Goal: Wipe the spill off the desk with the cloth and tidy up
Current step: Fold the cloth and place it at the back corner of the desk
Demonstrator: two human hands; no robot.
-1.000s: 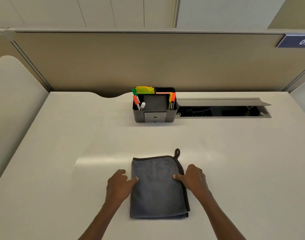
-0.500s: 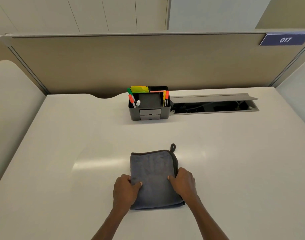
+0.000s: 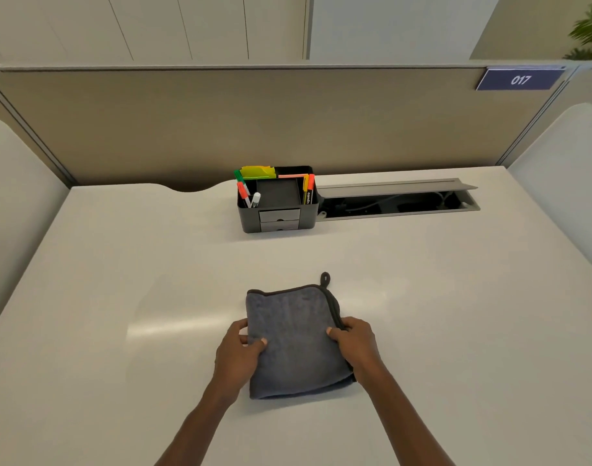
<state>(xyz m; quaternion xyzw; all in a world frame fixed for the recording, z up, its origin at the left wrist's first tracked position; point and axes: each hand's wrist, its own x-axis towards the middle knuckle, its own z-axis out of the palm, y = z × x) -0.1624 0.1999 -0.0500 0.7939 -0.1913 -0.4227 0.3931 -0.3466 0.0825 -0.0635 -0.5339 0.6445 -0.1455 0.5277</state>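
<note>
You're holding the folded grey cloth (image 3: 296, 341) from both sides, w/ it lying flat on the desk (image 3: 120, 297) right between your hands. Your left hand (image 3: 236, 353) is pinching the left edge, thumb on top and fingers curling at the side; your right hand (image 3: 355, 343) is gripping the right edge where the dark trim runs, thumb also on top. So both hands are clamped on the cloth, apart from each other by its width.

Risks from here, as a judgement:
- The fold is looking loose at the near right corner, just below your right hand. If you're lifting by the edges only, the layers are prob going to fall open and you're refolding.
- No spill is showing anywhere around your hands, only a glossy reflection to the left of your left hand. Can't tell if that's damp or just light, so you could be leaving a wet streak behind.
- The organiser (image 3: 278, 200) w/ markers and the open cable tray (image 3: 395, 200) are sitting well beyond your fingertips. Sliding the cloth fwd too far could be nudging the organiser, or dropping the hanging loop (image 3: 325, 277) into the tray.
</note>
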